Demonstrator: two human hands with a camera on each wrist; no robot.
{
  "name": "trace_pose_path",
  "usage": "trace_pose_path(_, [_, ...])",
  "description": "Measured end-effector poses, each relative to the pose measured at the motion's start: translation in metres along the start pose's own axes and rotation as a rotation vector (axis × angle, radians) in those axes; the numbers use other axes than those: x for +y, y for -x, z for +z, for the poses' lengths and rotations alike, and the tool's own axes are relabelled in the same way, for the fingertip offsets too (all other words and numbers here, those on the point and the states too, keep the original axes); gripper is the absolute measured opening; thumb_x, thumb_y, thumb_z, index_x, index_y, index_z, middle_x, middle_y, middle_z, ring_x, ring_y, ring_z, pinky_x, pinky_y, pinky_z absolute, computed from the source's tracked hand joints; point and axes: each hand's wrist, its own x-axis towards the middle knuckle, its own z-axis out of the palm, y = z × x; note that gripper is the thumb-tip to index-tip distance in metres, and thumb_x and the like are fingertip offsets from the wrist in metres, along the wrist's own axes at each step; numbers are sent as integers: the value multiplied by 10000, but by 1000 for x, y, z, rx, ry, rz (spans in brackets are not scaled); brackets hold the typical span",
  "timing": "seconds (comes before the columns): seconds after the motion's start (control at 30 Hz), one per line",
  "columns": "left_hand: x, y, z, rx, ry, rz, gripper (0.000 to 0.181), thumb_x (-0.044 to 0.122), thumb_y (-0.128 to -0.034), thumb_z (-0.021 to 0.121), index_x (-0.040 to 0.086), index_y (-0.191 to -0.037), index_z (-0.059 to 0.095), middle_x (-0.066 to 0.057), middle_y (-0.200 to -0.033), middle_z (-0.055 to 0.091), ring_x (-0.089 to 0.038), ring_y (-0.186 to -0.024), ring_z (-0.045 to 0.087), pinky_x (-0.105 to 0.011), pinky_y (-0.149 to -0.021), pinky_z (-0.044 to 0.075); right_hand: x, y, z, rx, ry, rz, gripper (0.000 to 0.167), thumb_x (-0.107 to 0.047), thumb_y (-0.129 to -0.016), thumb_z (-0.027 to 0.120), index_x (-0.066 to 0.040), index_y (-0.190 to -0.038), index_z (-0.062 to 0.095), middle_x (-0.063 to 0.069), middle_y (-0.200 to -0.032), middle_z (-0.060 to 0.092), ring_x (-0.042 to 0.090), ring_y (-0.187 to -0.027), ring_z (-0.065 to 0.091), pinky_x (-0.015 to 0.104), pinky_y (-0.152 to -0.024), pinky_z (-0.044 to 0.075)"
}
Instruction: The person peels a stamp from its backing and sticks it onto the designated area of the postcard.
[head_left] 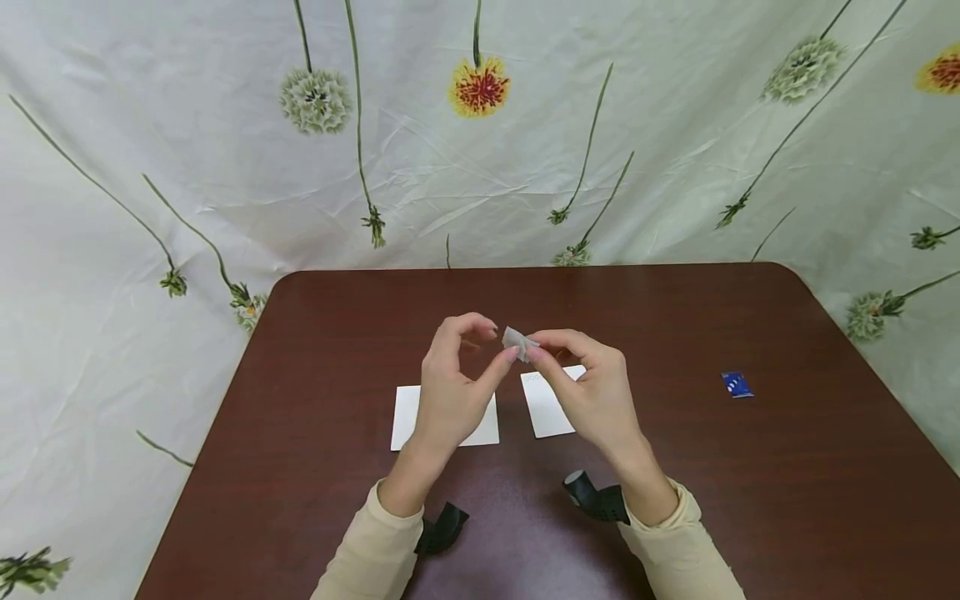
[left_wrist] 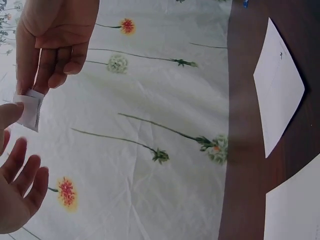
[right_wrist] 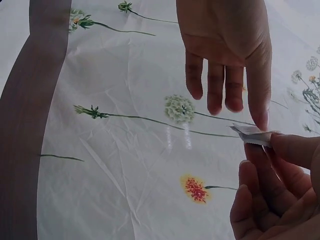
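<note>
A small pale packet (head_left: pixel 517 340) is pinched by the right hand (head_left: pixel 596 387) between thumb and index finger, held up over the table (head_left: pixel 637 308). To the left of the packet, the left hand (head_left: pixel 453 387) is held relaxed: the packet is touched by its thumb tip, while its index finger is bowed and kept apart. The other left fingers are loosely bent.

Below the packet, both forearms are angled inward and covered by cream sleeves (head_left: pixel 375 546); a black device (head_left: pixel 597 500) is worn at each wrist.

The dark reddish-brown table is backed, beyond the packet, by a white cloth (head_left: pixel 420 167) printed with long-stemmed flowers. Below and left of the packet, a white card (head_left: pixel 406 410) is partly covered by the left hand; below and right, a second card (head_left: pixel 549 410) is partly covered by the right.

Well right of the packet lies a blue sachet (head_left: pixel 737 384) with white marks, too small to be read. Faint marks on the second card cannot be made out.
</note>
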Motion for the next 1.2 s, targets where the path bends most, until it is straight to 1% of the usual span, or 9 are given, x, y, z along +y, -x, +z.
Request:
trace_pose_path(0.1, [0,0,0,6,-86,25,148,53,-801,762,34,-908,662,-35,-796,611,-156,-763,572,-314,-635,459,1,-1,1,13,38,-24,130,39,-806,730,-14,-924,719,28,-837,700,139,-712,629,233,-638,493])
trace_pose_path(0.2, [1,0,0,-26,-135,34,73,62,-814,748,49,-881,722,-1,-732,640,-124,-667,586,-266,-550,425,2,-1,3,33,125,-87,144,35,-793,744,-16,-927,727,27,-849,707,142,-746,641,230,-650,498])
trace_pose_path(0.37, [3,0,-1,-70,-134,7,82,67,-850,701,40,-918,737,0,-753,664,-115,-687,613,-264,-557,452,5,-4,8,87,318,-282,199,74,-760,752,0,-944,737,66,-866,717,215,-745,637,331,-641,493])
trace_pose_path(0.47, [4,-1,-1,-74,-118,-15,94,81,-853,687,33,-921,732,5,-748,652,-108,-702,615,-278,-589,466,6,-5,11,104,376,-353,215,87,-752,750,-1,-949,738,81,-871,715,245,-749,638,373,-656,477])
trace_pose_path(0.63, [4,-2,-1,-63,-99,-60,105,72,-846,682,12,-923,722,-11,-771,663,-114,-693,617,-268,-588,489,7,-5,14,94,386,-369,204,60,-752,766,-1,-946,745,107,-922,707,262,-830,635,370,-732,489])
trace_pose_path(0.77, [4,-3,-1,-62,-87,-81,108,56,-850,671,2,-932,716,-25,-797,676,-123,-688,620,-264,-594,506,8,-5,17,90,382,-373,219,77,-738,770,24,-947,736,134,-963,708,289,-848,633,382,-785,501])
trace_pose_path(0.9, [3,-3,-1,-52,-104,-96,98,50,-851,664,5,-919,717,-32,-800,683,-133,-681,622,-276,-598,503,10,-4,19,82,392,-361,208,67,-760,757,30,-962,722,135,-964,709,288,-840,638,374,-776,514])
trace_pose_path(1.03, [4,-1,0,-42,-137,-132,85,59,-853,661,15,-899,717,-30,-788,683,-133,-676,624,-285,-593,497,10,-1,23,81,410,-343,200,57,-773,749,29,-967,711,121,-976,709,274,-863,645,379,-756,528])
trace_pose_path(1.2, [5,5,2,-40,-169,-170,83,73,-872,648,34,-911,710,-18,-826,688,-131,-699,634,-300,-616,511,10,5,28,84,435,-310,186,40,-800,731,23,-982,699,99,-979,708,255,-862,656,364,-743,531])
